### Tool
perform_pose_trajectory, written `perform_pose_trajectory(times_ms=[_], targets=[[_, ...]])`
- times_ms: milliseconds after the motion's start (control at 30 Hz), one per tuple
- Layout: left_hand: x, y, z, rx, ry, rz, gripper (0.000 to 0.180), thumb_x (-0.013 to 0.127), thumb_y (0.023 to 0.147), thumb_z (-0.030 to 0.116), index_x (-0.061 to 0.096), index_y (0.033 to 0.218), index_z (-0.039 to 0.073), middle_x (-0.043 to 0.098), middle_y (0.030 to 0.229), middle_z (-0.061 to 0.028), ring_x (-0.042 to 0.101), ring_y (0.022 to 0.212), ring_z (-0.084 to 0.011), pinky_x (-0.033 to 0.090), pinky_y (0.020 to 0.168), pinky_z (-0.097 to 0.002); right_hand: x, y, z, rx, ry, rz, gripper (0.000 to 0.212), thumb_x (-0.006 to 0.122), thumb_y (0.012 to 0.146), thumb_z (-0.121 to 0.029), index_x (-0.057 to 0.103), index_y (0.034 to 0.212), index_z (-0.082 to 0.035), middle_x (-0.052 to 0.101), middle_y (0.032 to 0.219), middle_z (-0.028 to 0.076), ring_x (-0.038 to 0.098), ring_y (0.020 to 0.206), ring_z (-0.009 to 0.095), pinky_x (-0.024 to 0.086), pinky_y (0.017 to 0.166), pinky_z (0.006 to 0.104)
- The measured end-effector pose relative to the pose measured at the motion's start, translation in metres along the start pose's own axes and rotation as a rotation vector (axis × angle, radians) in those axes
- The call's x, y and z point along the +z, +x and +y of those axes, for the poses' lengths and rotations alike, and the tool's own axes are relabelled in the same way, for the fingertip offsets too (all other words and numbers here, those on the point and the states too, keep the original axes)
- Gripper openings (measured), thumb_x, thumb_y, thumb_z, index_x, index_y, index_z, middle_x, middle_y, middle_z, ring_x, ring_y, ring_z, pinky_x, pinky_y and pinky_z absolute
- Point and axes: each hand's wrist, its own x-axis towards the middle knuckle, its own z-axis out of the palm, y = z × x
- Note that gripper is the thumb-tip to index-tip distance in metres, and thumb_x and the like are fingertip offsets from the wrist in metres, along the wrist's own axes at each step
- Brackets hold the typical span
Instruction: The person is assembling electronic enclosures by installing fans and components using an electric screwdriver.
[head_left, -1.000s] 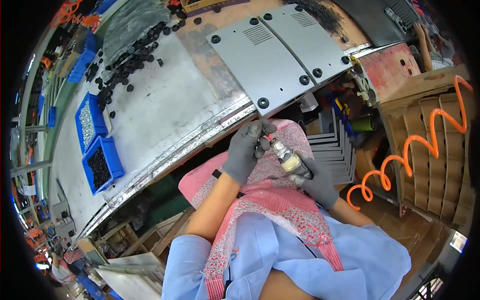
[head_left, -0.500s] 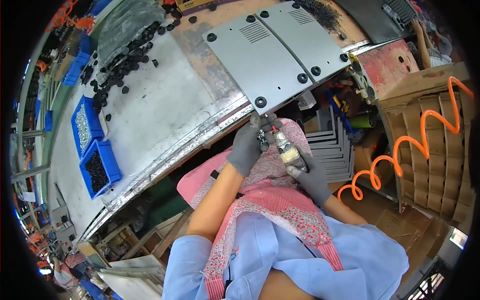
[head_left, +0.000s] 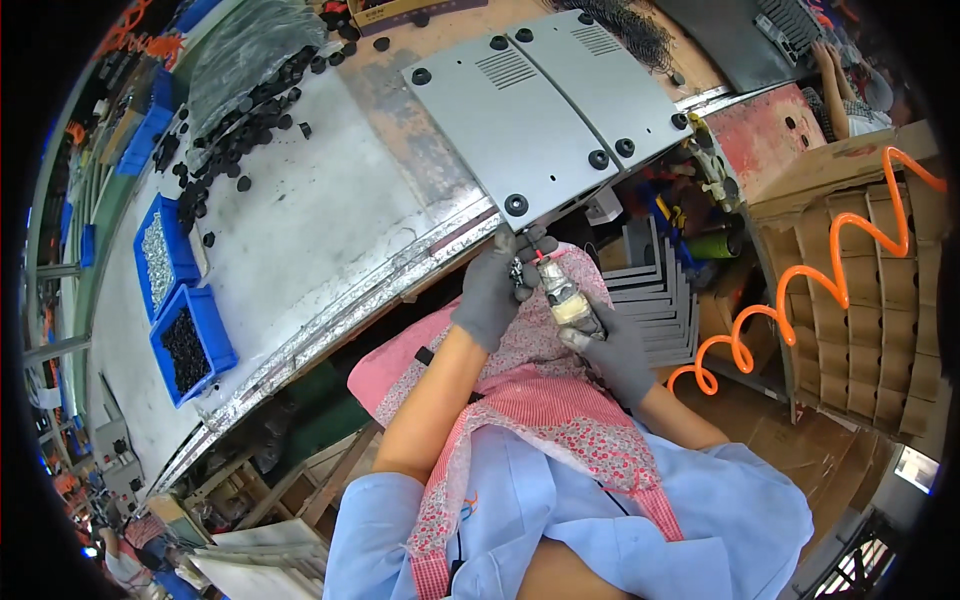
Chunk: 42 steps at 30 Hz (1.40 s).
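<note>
In a grey glove, my left hand (head_left: pixel 494 290) is closed around a small cluster of silver screws (head_left: pixel 517 272), just below the near edge of a grey metal panel (head_left: pixel 500 130). My right hand (head_left: pixel 612 350), also gloved, grips a pneumatic screwdriver (head_left: pixel 566 300) with a metal body and a pale band. Its red-collared tip points up to my left fingers, where the exact contact is too small to make out. Round black rubber feet, such as this foot (head_left: pixel 516 205), sit at the panel's corners. A second grey panel (head_left: pixel 600 85) lies beside it.
Loose black rubber feet (head_left: pixel 235 150) lie scattered at the table's far left. Two blue bins stand there, one with silver screws (head_left: pixel 157 262), one with black screws (head_left: pixel 186 350). An orange coiled air hose (head_left: pixel 835 280) hangs at right before cardboard dividers (head_left: pixel 870 330). A co-worker's arm (head_left: pixel 832 90) shows far right.
The view has shifted slightly. Both hands stay together below the panel's edge, with the screwdriver's tip still at my left fingers.
</note>
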Motion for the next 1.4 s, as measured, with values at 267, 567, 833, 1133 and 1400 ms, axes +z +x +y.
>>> perform_pose_trajectory(times_ms=[267, 567, 833, 1133, 1400], targets=[[0.003, -0.003, 0.006, -0.072, -0.101, 0.03, 0.043, 0.043, 0.097, 0.041, 0.054, 0.117, 0.004, 0.064, 0.103, -0.0066, 0.048, 0.059, -0.0018, 0.03, 0.041, -0.0142, -0.003, 0.002, 0.015, -0.135, -0.082, 0.044, 0.073, 0.075, 0.075, -0.027, 0.043, 0.138, -0.005, 0.064, 0.094, 0.006, 0.056, 0.078, 0.007, 0.046, 0.067, 0.0232], [-0.005, -0.005, 0.0, -0.129, -0.167, 0.089, 0.032, 0.046, 0.098, 0.035, 0.053, 0.116, 0.01, 0.065, 0.101, -0.0048, 0.05, 0.058, -0.0054, 0.035, 0.042, -0.0154, -0.074, -0.004, -0.042, -0.158, -0.252, 0.272, 0.069, 0.076, 0.074, -0.021, 0.046, 0.134, -0.003, 0.063, 0.089, 0.004, 0.055, 0.077, 0.008, 0.047, 0.069, 0.0236], [0.0, -0.026, 0.008, -0.041, -0.126, 0.089, 0.031, 0.048, 0.097, 0.033, 0.057, 0.113, 0.009, 0.067, 0.093, -0.0028, 0.055, 0.06, -0.0085, 0.04, 0.049, -0.0198, -0.193, 0.044, -0.094, -0.179, -1.352, 0.746, 0.054, 0.064, 0.077, -0.026, 0.051, 0.128, -0.011, 0.065, 0.094, 0.018, 0.064, 0.091, 0.033, 0.051, 0.076, 0.0397], [-0.01, -0.041, 0.023, 0.02, -0.137, -0.033, 0.033, 0.049, 0.096, 0.032, 0.058, 0.115, 0.007, 0.067, 0.095, -0.0033, 0.06, 0.066, -0.0089, 0.044, 0.05, -0.0204, -0.21, 0.13, -0.15, -0.264, -1.893, 0.63, 0.009, 0.06, 0.075, -0.014, 0.068, 0.078, -0.014, 0.068, 0.084, 0.011, 0.067, 0.082, 0.027, 0.051, 0.068, 0.0374], [-0.049, -0.087, 0.093, 0.297, -0.431, -0.001, 0.036, 0.047, 0.097, 0.032, 0.054, 0.115, 0.002, 0.063, 0.096, -0.007, 0.059, 0.078, -0.0145, 0.049, 0.06, -0.0241, -0.184, 0.163, -0.146, -1.019, -2.019, 0.554, 0.028, 0.06, 0.077, -0.018, 0.059, 0.104, -0.01, 0.058, 0.106, 0.011, 0.051, 0.106, 0.03, 0.037, 0.095, 0.0415]])
